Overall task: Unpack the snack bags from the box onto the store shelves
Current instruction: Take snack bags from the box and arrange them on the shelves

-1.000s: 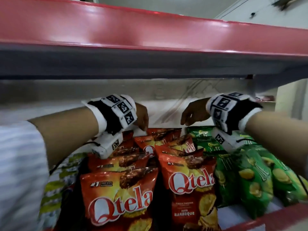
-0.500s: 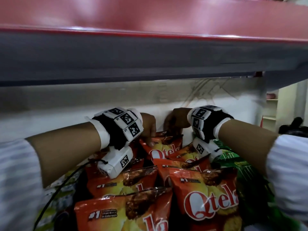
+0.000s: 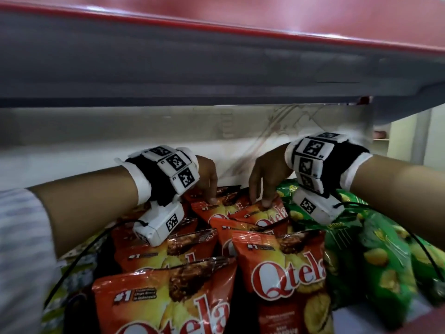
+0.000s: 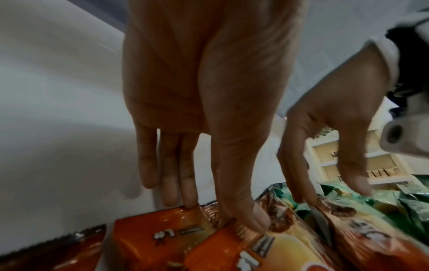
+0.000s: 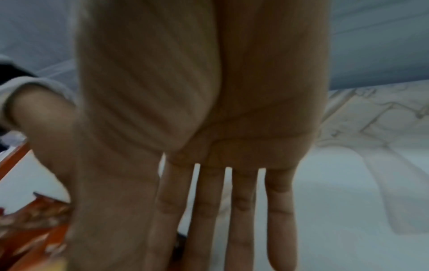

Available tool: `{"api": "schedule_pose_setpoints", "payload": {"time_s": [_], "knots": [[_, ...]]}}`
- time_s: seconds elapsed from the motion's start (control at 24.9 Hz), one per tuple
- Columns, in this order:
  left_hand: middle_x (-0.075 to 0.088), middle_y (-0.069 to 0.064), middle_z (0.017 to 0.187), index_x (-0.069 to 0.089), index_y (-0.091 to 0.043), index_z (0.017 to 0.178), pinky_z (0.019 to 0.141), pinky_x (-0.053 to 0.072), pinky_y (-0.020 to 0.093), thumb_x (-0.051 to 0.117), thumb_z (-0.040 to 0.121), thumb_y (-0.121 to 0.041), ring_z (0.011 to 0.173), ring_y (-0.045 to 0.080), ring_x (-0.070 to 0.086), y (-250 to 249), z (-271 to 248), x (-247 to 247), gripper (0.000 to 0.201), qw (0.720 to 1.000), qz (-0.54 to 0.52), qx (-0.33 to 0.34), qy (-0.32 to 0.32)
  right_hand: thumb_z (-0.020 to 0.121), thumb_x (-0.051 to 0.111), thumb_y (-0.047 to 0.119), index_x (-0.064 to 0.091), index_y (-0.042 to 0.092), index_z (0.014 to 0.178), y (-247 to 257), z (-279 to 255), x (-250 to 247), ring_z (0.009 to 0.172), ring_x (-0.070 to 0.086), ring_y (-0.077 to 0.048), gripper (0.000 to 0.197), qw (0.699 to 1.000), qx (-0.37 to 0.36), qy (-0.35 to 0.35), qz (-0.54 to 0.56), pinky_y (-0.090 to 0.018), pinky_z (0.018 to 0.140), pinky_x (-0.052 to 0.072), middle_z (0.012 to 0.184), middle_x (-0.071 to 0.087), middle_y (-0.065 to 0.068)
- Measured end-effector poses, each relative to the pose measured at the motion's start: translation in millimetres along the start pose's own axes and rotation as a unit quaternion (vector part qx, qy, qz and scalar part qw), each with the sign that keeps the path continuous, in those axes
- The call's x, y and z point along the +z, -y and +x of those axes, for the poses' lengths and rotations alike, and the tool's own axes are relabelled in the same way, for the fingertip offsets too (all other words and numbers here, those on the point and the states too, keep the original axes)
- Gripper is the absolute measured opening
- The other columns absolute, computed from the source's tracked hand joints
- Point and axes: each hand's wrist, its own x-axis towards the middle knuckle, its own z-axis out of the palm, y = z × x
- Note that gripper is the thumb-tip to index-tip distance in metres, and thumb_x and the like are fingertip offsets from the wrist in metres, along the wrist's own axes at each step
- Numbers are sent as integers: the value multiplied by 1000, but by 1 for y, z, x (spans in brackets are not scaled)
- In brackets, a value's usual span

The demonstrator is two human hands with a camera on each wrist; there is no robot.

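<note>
- Our left hand (image 3: 207, 175) reaches to the back of the shelf (image 3: 419, 319), down onto the red snack bags (image 3: 284, 266).
- In the left wrist view, our left fingers (image 4: 183, 176) are straight and close together. Their tips touch the zigzag top edge of a red bag at the back.
- Our left thumb (image 4: 250, 207) presses on the top of the next red bag. The top edge sits between the thumb and the fingers, but we cannot tell if it is a real pinch.
- Our right hand (image 3: 266, 174) points down at another red bag, just beside the left hand. The hands are near but not touching.
- In the right wrist view, our right fingers (image 5: 241, 210) are straight with small gaps between them. That picture is blurry, so we cannot tell if they hold the bag.
- From the head view, the right fingertips rest on the top of that red bag.
- The red bags stand in rows in the middle of the shelf, front to back.
- The green snack bags (image 3: 375, 259) sit just to the right of the red ones, touching them.
- A red and grey upper shelf (image 3: 216, 56) hangs over our hands.
- Each wrist has a band with black and white square marks (image 3: 177, 165).
</note>
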Motion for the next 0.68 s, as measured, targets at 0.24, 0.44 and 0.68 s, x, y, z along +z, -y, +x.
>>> {"api": "schedule_pose_setpoints", "payload": {"time_s": [0.24,0.44,0.68], "knots": [[58,-13,68,73,-10,97,42,34,3,74,80,-14,60,3,50,-5,-5,5,18,999,27,23,-28,73,80,13,68,18,109,-7,6,24,48,53,18,38,998,-43,-37,10,-2,47,40,76,66,18],[61,-9,76,73,-18,91,54,39,12,72,81,-20,73,7,55,-5,-10,9,10,997,26,9,-69,77,77,24,68,28,95,-3,6,15,64,51,11,20,992,-55,-115,5,-12,58,40,67,57,26],[69,2,104,72,-16,98,58,40,19,62,85,-11,84,10,54,-3,-7,12,18,997,30,5,-73,77,76,30,62,39,79,4,3,13,66,54,9,17,989,-70,-122,43,-7,54,40,63,60,29]]}}
